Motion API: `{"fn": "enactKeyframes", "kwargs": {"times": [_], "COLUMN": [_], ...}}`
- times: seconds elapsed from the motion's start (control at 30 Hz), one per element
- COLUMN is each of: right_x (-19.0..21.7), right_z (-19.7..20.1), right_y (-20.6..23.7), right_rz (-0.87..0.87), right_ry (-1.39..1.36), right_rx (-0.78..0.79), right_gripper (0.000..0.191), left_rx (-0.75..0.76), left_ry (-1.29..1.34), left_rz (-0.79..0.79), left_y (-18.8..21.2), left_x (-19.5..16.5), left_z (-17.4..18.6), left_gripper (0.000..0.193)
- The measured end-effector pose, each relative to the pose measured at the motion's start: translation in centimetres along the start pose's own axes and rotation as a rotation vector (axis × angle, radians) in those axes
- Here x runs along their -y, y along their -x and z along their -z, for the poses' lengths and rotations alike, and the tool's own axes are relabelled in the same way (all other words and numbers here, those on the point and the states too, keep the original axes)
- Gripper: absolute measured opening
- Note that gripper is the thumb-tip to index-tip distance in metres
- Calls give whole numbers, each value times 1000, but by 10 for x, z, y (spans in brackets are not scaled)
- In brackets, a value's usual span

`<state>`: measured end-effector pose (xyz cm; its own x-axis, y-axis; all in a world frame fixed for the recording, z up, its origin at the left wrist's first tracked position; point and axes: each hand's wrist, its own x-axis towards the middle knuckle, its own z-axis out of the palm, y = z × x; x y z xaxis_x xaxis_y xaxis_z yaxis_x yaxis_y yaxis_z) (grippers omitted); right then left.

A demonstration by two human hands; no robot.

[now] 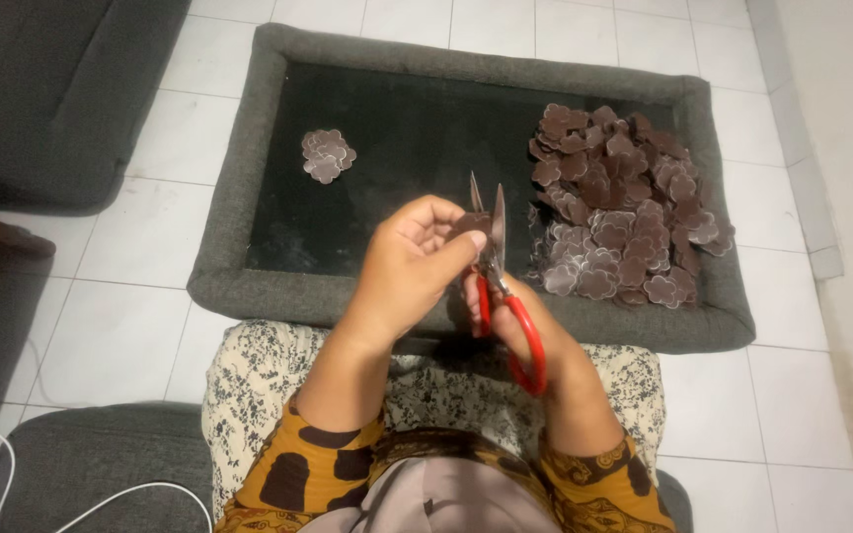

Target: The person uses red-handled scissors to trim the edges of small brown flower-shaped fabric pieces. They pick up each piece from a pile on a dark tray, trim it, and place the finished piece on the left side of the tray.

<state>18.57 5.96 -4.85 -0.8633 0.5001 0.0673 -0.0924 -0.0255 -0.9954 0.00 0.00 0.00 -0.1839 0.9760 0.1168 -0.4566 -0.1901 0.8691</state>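
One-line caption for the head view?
Left hand holds a brown piece at red scissors in the right hand, over a grey tray of cut shapes.

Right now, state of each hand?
Left hand: closed on a brown piece, held at the scissor blades.
Right hand: closed on the red scissors, blades open and pointing up.

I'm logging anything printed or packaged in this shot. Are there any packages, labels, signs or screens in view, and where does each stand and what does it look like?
None in view: no package, label, sign or screen.
What shows instead: the left hand pinches a small brown piece, and the right hand works red-handled scissors.
A grey-rimmed black mat carries a big heap of brown flower-shaped cutouts and a small stack.
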Motion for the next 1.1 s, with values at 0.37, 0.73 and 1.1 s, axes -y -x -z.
{"fn": "enactKeyframes", "kwargs": {"times": [0.37,0.73,1.1], "right_x": [5,12,5], "right_z": [-11,-10,-9], "right_y": [-3,1,0], "right_rz": [45,44,24], "right_ry": [4,24,32], "right_rx": [-45,-74,-94], "right_gripper": [76,66,58], "left_rx": [50,37,-3], "left_ry": [100,42,-54], "left_rz": [116,88,51], "left_y": [-3,-3,-4], "left_x": [7,3,9], "left_z": [6,6,13], "left_gripper": [8,8,8]}}
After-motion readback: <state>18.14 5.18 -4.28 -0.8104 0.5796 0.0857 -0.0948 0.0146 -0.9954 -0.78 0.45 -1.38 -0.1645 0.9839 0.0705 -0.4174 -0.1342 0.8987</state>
